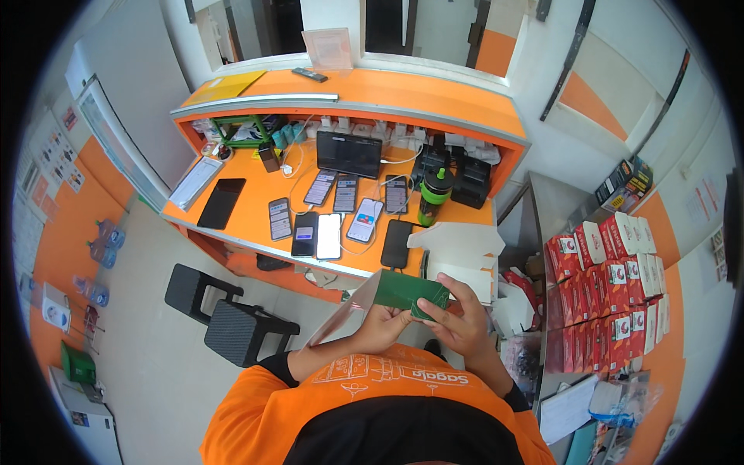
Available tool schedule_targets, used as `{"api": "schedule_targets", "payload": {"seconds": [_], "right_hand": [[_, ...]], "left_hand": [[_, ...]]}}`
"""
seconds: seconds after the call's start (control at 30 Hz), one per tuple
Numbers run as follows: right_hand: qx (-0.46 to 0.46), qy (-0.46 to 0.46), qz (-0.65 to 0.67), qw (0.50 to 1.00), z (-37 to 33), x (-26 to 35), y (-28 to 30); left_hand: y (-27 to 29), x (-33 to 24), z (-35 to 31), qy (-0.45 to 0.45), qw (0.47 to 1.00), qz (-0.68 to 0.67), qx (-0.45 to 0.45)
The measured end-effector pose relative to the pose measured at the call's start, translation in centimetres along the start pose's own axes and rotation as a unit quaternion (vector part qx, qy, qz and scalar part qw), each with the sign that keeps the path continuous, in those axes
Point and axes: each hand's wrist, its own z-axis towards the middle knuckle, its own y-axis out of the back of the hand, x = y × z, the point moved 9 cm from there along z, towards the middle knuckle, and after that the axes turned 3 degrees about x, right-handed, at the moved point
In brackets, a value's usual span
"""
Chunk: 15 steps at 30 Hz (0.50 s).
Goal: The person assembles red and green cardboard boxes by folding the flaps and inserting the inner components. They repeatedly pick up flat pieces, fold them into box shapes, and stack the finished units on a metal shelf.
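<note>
Head view: left hand [385, 326] and right hand [459, 319] are both grasping one green card-like piece [397, 290], holding it before the chest, near the surface [260, 186]'s front edge. One open white carton [462, 246] is crowding the right end. Eight phones [364, 220] are lying amid cables; one larger black slab [222, 204], one bottle [435, 198] are sitting nearby. Two stools [239, 332] are standing left.

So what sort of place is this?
Probably a small shop counter or order-packing office, though the pictures don't settle which. Several phones, some on cables, lie on the orange desk, and many red-and-white boxes are stacked on the right.
</note>
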Motion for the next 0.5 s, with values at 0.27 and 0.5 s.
{"api": "schedule_targets", "payload": {"seconds": [0.27,0.5], "right_hand": [[0.079,-0.044,0.123,0.988,-0.4,0.1,-2.2],[-0.087,-0.247,0.355,0.898,-3.2,-6.5,-1.1]], "left_hand": [[0.6,-4.2,0.0,-0.079,0.986,-0.082,-0.126],[0.4,-3.5,-1.2,0.142,0.978,0.137,0.061]]}}
